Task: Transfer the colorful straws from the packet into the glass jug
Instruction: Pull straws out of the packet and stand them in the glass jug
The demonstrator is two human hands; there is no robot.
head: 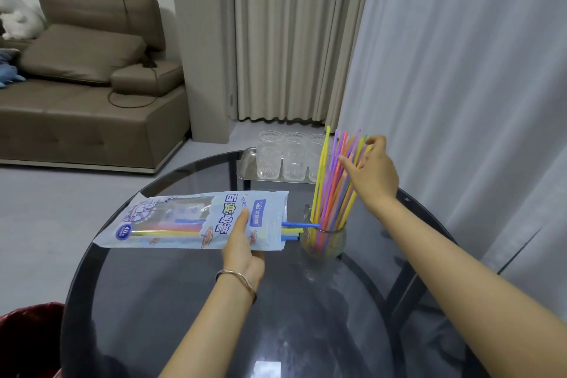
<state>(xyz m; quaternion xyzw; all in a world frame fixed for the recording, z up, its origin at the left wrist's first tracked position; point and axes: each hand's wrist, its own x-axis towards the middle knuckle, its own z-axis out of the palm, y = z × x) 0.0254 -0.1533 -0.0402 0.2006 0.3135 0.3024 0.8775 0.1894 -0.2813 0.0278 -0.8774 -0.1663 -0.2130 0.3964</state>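
Nearest, the left hand (242,250) is pinching the packet (196,219) near its open end, thumb lying on top, holding it level just above the glass table (190,310). A few straws are sitting inside it, and several blue and yellow ends (291,231) are poking out of the mouth toward the glass jug (323,241), which is standing just beside it. Most of the straws (336,181) are already standing in the jug, fanning upward and leaning to the right. Farther out, the right hand (372,169) is resting against their upper parts with fingers loosely curled; whether it is gripping any single straw I cannot tell. By my judgement the job is well past halfway, with only the remaining handful in the packet needing to go across. Beyond, clear cups (282,156) are sitting on a tray (245,159).
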